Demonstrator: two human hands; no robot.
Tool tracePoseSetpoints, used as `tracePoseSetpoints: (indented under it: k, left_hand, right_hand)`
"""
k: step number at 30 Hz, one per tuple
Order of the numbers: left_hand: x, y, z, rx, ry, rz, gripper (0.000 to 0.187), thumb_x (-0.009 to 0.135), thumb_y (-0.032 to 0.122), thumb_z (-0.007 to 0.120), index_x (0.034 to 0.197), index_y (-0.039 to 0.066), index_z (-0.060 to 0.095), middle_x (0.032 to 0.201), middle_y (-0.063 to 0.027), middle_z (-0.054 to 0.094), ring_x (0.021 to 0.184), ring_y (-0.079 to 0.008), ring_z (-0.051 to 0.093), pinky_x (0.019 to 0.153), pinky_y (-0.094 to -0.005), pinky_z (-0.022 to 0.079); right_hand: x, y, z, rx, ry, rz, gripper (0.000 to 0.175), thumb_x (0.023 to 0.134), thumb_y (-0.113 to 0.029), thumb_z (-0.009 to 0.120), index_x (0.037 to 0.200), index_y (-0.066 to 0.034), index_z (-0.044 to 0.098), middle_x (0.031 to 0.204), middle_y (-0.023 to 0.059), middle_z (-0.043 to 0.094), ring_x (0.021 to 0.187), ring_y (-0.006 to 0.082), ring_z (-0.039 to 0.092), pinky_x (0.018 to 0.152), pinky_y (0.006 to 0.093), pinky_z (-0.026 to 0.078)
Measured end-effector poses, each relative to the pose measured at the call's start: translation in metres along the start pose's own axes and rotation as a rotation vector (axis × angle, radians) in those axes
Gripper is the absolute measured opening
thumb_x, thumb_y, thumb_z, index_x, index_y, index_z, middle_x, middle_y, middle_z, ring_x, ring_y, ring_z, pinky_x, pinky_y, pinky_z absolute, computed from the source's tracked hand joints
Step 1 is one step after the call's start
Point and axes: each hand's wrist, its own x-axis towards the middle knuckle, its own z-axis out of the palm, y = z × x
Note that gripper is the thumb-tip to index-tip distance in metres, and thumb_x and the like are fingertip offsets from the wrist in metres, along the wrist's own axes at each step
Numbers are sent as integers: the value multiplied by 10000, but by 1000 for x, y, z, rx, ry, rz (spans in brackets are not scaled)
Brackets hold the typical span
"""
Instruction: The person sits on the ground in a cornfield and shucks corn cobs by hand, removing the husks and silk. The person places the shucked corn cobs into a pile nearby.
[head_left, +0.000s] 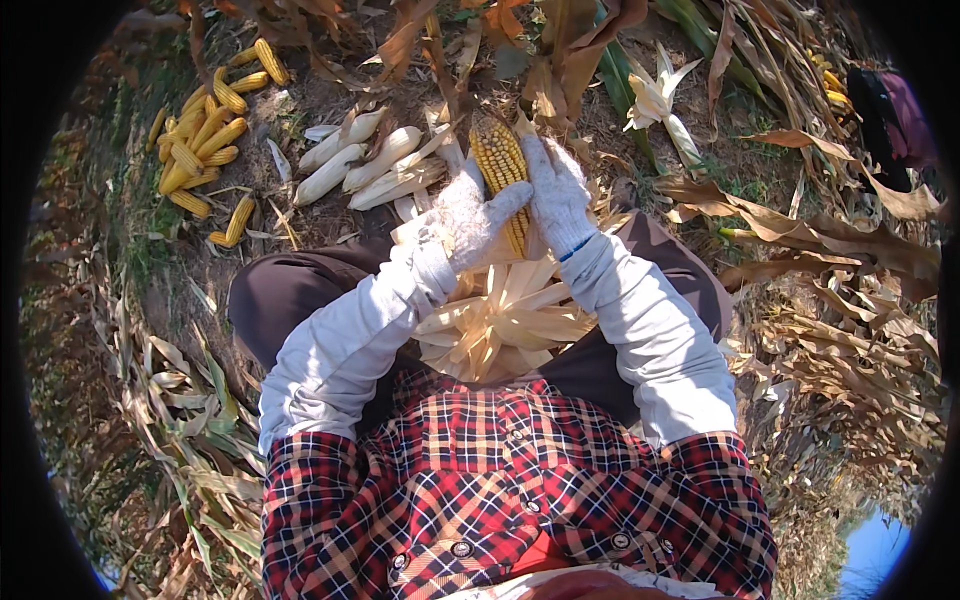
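Between my gloved hands stands a yellow ear of corn (498, 161), its kernels bare at the front and pale husk around its lower end. My left hand (472, 206) grips it from the left, the thumb lying across the kernels. My right hand (556, 187) is pressed along its right side, fingers pointing away from me; what its palm touches is hidden. Just left of my left hand lie several ears in pale husks (382, 157). Loose dry husks (502, 322) are heaped between my legs.
A pile of bare yellow ears (199, 142) lies on the ground at the far left. An opened husk on a stalk (660, 105) is at the upper right. Dry corn leaves (825, 225) spread on the right, with a dark and purple item (900, 120) beyond. Cut stalks (187, 427) lie at the left.
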Motion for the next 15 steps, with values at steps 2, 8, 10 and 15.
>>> tracePoseSetpoints:
  k: [2,8,10,15]
  left_hand:
    - [-1,2,3,-26,11,28,575,955,208,714,1421,-7,456,1267,-116,631,1136,-187,609,996,-331,492]
    - [5,13,-4,-60,21,-67,457,886,115,736,1298,-6,581,1179,-100,669,1074,-183,633,954,-332,512]
    - [5,17,-12,-123,-17,-66,438,859,94,737,1264,-8,606,1142,-94,685,1046,-184,645,941,-331,517]
    - [2,22,-18,-204,-62,-64,449,809,87,755,1229,-7,628,1111,-92,706,1015,-190,667,919,-335,536]
  right_hand:
    - [1,8,-1,134,-3,30,546,1048,-389,578,1383,41,551,1247,137,665,1151,180,613,977,286,493]
    - [25,32,-11,-40,2,3,433,1039,-318,619,1308,21,596,1195,88,674,1057,135,628,907,272,519]
    - [28,30,-13,-88,22,49,396,1045,-304,610,1282,13,611,1184,79,675,1049,128,626,898,271,518]
    - [16,-1,-14,73,-212,-198,376,1079,-297,537,1299,-2,616,1265,86,649,1138,143,604,997,298,486]
